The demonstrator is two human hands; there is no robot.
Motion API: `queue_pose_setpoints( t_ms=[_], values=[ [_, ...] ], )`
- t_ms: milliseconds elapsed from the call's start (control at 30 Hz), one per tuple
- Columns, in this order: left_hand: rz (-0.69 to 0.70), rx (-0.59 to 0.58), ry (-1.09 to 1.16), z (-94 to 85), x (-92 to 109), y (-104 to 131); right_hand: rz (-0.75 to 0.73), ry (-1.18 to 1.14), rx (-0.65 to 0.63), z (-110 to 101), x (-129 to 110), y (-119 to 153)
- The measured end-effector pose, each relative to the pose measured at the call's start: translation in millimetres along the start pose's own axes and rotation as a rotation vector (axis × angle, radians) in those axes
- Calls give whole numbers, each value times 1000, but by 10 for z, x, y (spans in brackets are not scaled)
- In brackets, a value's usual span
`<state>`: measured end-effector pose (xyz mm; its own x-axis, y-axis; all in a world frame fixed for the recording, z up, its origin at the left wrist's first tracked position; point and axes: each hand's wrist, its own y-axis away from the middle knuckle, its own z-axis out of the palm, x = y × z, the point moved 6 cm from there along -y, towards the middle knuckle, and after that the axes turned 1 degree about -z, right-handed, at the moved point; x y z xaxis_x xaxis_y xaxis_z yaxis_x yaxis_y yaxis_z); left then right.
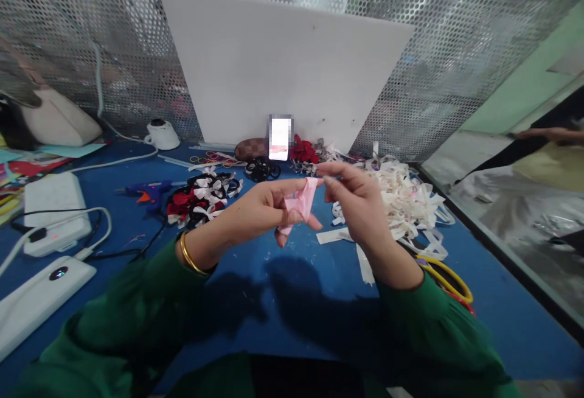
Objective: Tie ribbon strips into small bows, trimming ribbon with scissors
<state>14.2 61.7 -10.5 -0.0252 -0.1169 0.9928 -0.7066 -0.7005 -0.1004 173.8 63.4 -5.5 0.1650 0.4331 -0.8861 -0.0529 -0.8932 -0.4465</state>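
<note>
1. Running off the left edge, a white device [41, 303] is lying on the blue desk [292, 252].
2. The left hand [262, 206] is pinching a pink ribbon [308, 196] above open desk, fingers partly hiding it; behind, a white board [283, 63] is leaning.
3. The right hand [358, 197] is hovering close beside; I cannot tell whether it is gripping the ribbon.
4. Its forearm is partly hiding a yellow handle [462, 285].
5. Another person's blurred arm [553, 135] is leaving view.

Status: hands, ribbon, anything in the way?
Left hand: grip on pink ribbon. Right hand: close beside it, contact unclear. White strips beyond right hand, not blocking.
</note>
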Motion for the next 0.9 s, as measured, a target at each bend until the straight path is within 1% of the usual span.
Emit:
queue_pose_setpoints(
  t_ms=[67,100,133,200,267,367,500,600,700,800,900],
  values=[
    [-35,-72,58,46,-19,9,218,-279,-215,211,171,22],
    [-47,-103,97,64,-32,14,303,-399,-291,312,230,58],
    [-37,-112,135,67,-36,17,377,-491,-332,393,283,99],
    [-7,-117,207,64,-36,26,466,-582,-333,493,366,168],
    [-4,-98,236,49,-41,38,471,-599,-282,519,408,198],
    [-46,-48,208,17,-38,51,384,-576,-222,470,390,169],
    [-45,8,198,-53,27,42,233,-461,-209,301,276,49],
    [-43,46,173,-110,37,24,96,-221,-203,136,133,-27],
    [-37,87,129,-138,9,12,-76,107,-122,-10,-54,-34],
    [-31,121,90,-133,-7,9,-293,294,-70,-38,-277,46],
    [-21,181,37,-144,24,15,-459,366,-59,6,-474,159]
  ],
)
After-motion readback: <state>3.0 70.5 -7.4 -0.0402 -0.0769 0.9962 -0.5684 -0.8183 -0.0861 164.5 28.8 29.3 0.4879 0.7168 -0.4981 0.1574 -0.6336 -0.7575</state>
